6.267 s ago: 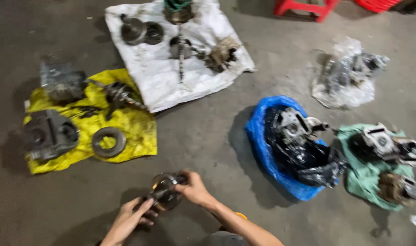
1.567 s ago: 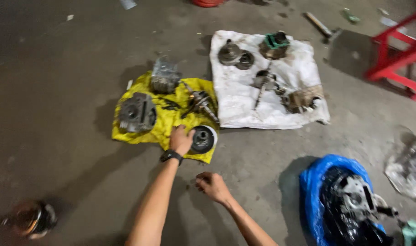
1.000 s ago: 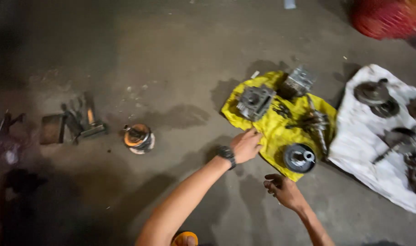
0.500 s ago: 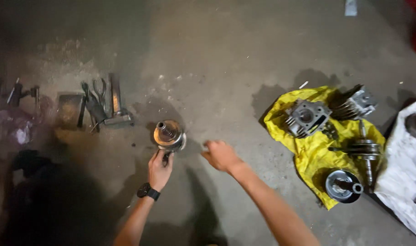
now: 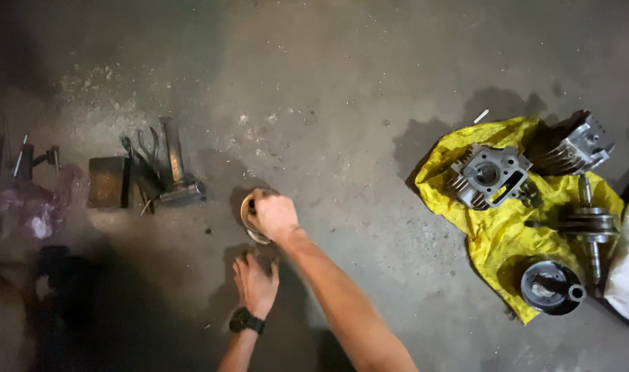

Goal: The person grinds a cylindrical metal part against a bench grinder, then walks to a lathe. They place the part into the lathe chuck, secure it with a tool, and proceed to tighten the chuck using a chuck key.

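Fingers (image 5: 259, 207) of right hand (image 5: 273, 215) clenched over round metal part (image 5: 249, 222) on floor (image 5: 342, 103); left hand (image 5: 255, 282) flat, grasping nothing; likely heavy, rigid, greasy; grip by rim.

A repair workshop: bare concrete floor (image 5: 342, 89), pliers (image 5: 143, 148) and engine parts (image 5: 490, 176) laid on yellow plastic (image 5: 493, 234).

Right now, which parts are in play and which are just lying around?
In hand:
round metal part, gripped by right hand
left hand, flat on floor just below it

Lying about:
hand tools
yellow sheet with cylinder head, crankshaft, round housing
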